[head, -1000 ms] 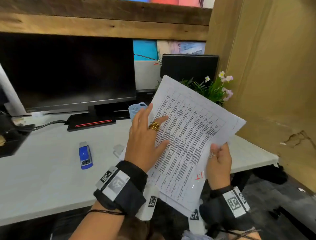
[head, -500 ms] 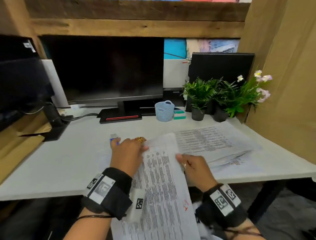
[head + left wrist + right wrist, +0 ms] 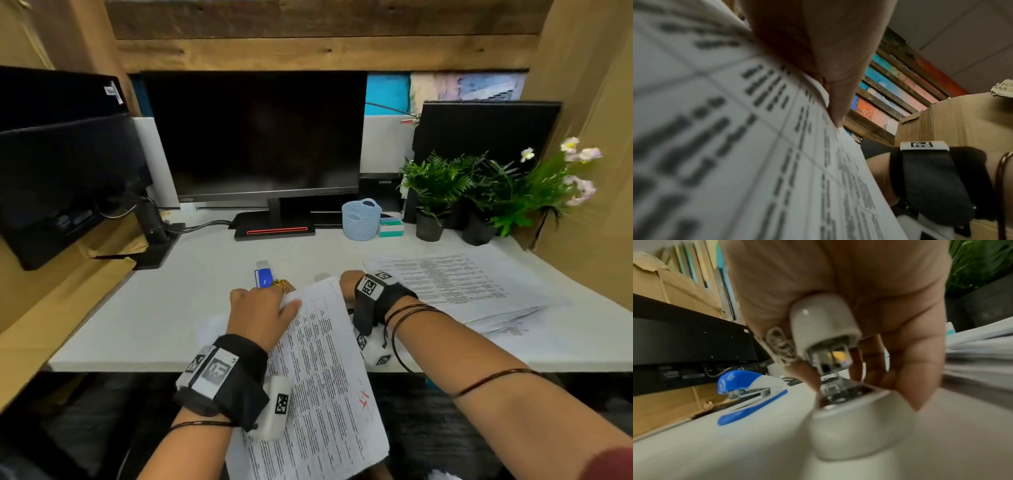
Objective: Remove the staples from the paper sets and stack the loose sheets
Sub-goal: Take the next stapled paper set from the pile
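A stapled paper set (image 3: pixel 325 370) printed with tables lies over the front edge of the white desk (image 3: pixel 164 315). My left hand (image 3: pixel 263 308) pinches its top left corner, and the thumb (image 3: pixel 830 65) presses on the top sheet (image 3: pixel 735 146). My right hand (image 3: pixel 347 284) is just past the set's top right corner, mostly hidden behind its wristband. In the right wrist view this hand (image 3: pixel 869 313) has fingers and thumb curled round a white staple remover (image 3: pixel 826 331) with chrome claws, whose lower handle rests on the desk. A stack of loose sheets (image 3: pixel 445 281) lies to the right.
A blue stapler (image 3: pixel 263 275) lies just beyond my left hand's fingers. At the back stand a dark monitor (image 3: pixel 257 137), a pale blue basket (image 3: pixel 361 219) and potted plants (image 3: pixel 438 185). Cardboard walls close both sides.
The paper set came down from the air onto the desk edge. My right hand let go of it and reached forward to the staple remover. My left hand stayed at the top corner.
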